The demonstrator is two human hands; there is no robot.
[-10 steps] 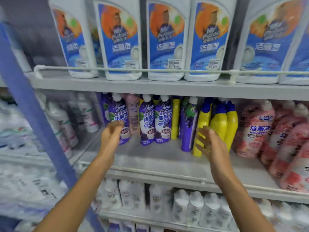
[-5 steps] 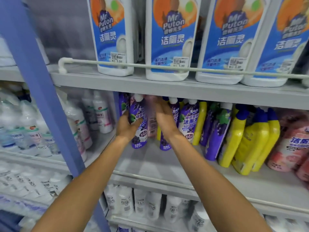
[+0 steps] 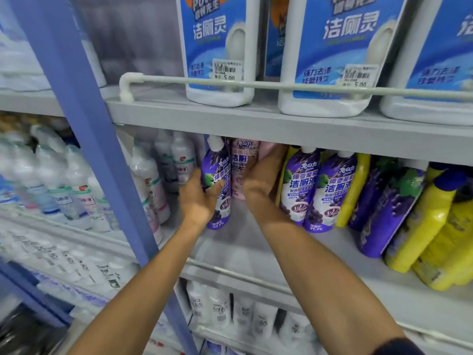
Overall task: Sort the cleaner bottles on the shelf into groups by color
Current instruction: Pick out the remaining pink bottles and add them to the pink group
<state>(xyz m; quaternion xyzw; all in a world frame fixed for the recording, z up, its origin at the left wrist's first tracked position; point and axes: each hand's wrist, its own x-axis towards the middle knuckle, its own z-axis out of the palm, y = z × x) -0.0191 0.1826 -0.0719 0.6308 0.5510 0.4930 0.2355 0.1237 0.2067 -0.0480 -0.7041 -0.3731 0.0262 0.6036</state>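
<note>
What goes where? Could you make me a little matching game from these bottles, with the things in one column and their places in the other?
Things:
1. pink bottle
2. leftmost purple bottle
3. yellow bottles
4. white jugs

Places:
a. on the top shelf
b. in the left hand
c. right end of the middle shelf
d. in the right hand

Pairs: 1-d, 2-b, 3-c, 4-a

Bottles (image 3: 298,188) on shelf (image 3: 256,254), jugs (image 3: 220,96) above

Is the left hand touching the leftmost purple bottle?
Touching. The head view shows the left hand gripping the leftmost purple bottle, thumb across its label.
</note>
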